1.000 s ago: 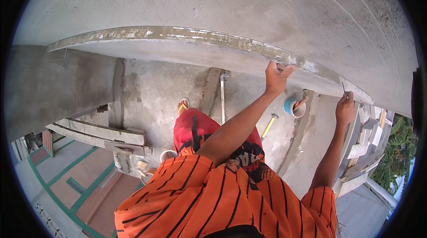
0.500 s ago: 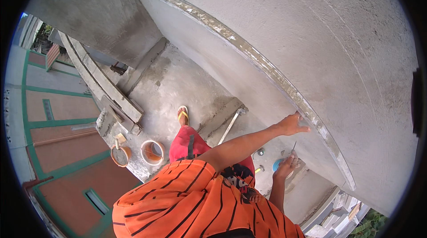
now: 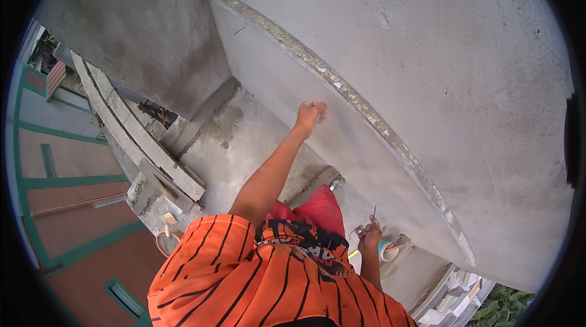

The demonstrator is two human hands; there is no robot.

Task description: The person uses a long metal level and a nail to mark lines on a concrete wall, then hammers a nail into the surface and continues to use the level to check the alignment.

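A long, cement-smeared straightedge (image 3: 342, 86) lies slantwise against the grey plastered wall (image 3: 445, 70). My left hand (image 3: 311, 116) is raised just below its middle, apart from it. The fingers there are curled and a little blurred, so what they hold, if anything, is hidden. Lower and to the right, my right hand (image 3: 370, 236) is closed around a thin, pointed metal piece (image 3: 375, 211) whose tip sticks up. Its exact kind is too small to tell. Behind this hand stands a small blue-and-white pail (image 3: 387, 250). Under the straightedge's upper part, a thin rod (image 3: 240, 30) juts from the wall.
Long concrete-grey planks (image 3: 137, 125) lie along the left edge of the cement floor (image 3: 213, 162). A bucket (image 3: 166, 243) with a wooden-handled tool (image 3: 168, 222) stands at the lower left. Pale blocks (image 3: 453, 296) are stacked at the lower right.
My left hand has left the straightedge's lower part, moved up and left, and curled its fingers. My right hand has shifted slightly left, still holding the thin piece. The view has shifted.
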